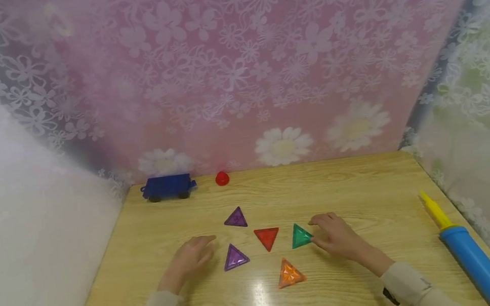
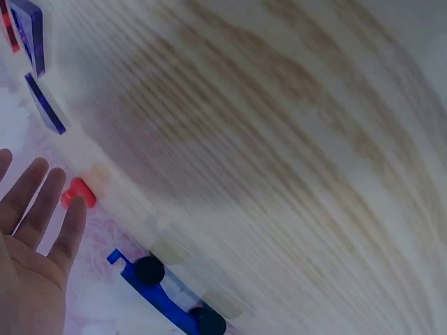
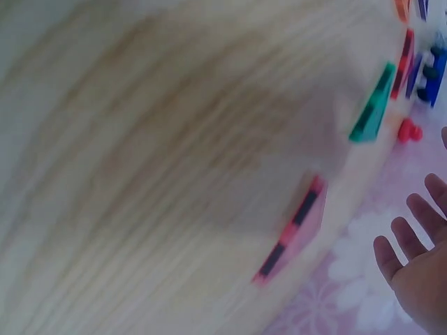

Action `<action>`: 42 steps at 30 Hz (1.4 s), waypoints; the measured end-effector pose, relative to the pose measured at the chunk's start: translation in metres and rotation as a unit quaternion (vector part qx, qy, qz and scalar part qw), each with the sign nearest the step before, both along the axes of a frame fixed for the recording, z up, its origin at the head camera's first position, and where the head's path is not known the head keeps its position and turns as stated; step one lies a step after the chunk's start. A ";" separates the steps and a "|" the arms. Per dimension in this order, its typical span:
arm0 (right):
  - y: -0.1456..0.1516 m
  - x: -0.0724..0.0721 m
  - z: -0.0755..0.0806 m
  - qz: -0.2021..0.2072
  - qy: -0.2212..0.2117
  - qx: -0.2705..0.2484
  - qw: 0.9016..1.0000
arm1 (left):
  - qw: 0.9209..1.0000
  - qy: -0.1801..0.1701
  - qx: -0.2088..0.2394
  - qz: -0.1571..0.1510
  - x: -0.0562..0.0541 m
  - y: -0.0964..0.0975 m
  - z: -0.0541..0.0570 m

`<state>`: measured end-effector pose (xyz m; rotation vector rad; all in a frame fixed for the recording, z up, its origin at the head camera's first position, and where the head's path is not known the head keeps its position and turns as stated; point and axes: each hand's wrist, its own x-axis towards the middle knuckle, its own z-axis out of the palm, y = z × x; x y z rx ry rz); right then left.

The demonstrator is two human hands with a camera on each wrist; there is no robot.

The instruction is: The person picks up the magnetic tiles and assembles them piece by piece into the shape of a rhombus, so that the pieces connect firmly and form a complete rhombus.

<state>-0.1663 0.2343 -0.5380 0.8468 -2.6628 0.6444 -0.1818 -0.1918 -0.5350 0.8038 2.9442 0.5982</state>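
Your left hand: in the head view, your left hand (image 1: pixel 189 258) reaches over the light wood-grain table (image 1: pixel 346 191), fingers loosely extended and holding nothing, nearest the purple tiles.
Purple tiles: you have the farther translucent purple triangular tile (image 1: pixel 237 218) and the nearer translucent purple triangular tile (image 1: pixel 235 258) lying flat, apart, just beyond your left fingertips.
Red and orange tiles: between your hands lie the translucent red triangular tile (image 1: pixel 267 238) and, closer to you, the orange faceted triangular tile (image 1: pixel 290 274).
Green tile: the translucent green triangular tile (image 1: pixel 300 236) lies at your right hand (image 1: pixel 338 236); your thumb tip meets its corner, though you cannot tell whether they touch.
Table edges: you see a dark blue toy wagon (image 1: pixel 167 186) and a small red knob (image 1: pixel 222 178) at the back, and a blue tube with a yellow nozzle (image 1: pixel 476 260) on the right.
Left palm: in the left wrist view, your fingers are straight and spread, gripping nothing.
Right palm: in the right wrist view, your visible fingers are relaxed and separated, clear of the tiles.
Pink tile: there you also see a pinkish-red triangular tile with black edge strips (image 3: pixel 297 227) lying on the table, nearer the camera than the green one.
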 end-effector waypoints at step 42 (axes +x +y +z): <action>-0.039 0.040 -0.021 0.166 -0.079 0.090 0.979 | 0.993 -0.027 -0.073 -0.083 0.034 0.024 -0.021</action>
